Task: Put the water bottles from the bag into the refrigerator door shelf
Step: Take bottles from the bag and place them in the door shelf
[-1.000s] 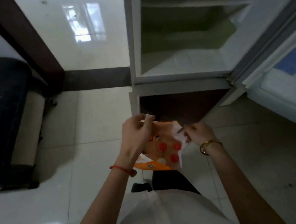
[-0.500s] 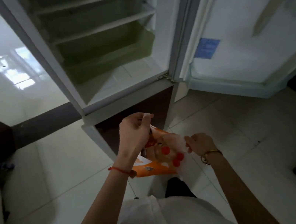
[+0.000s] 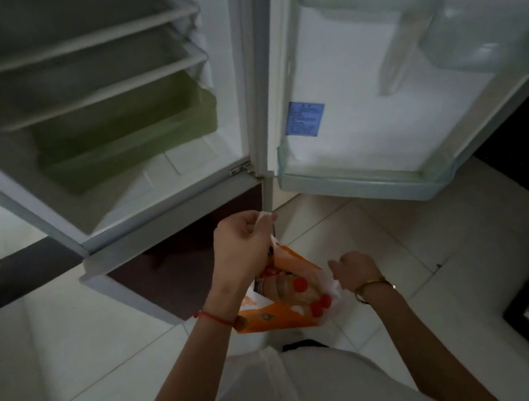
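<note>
While hands (image 3: pixel 241 238) hold bag (image 3: pixel 274 316) open, red-capped bottles (image 3: pixel 299 285) inside, seemingly four.

Pale glossy tile floor (image 3: pixel 72 352); open refrigerator (image 3: pixel 161 216) stands on it, dark baseboard (image 3: pixel 24 269) behind.

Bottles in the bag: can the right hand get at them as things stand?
Probably yes. The left hand holds the orange bag open by its top edge, red bottle caps show in the mouth, and the right hand is beside it, nothing between.

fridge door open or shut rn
Open. The fridge door is swung out to the right, its inner liner and the blue sticker facing the camera, and the bare shelves inside are exposed.
</note>
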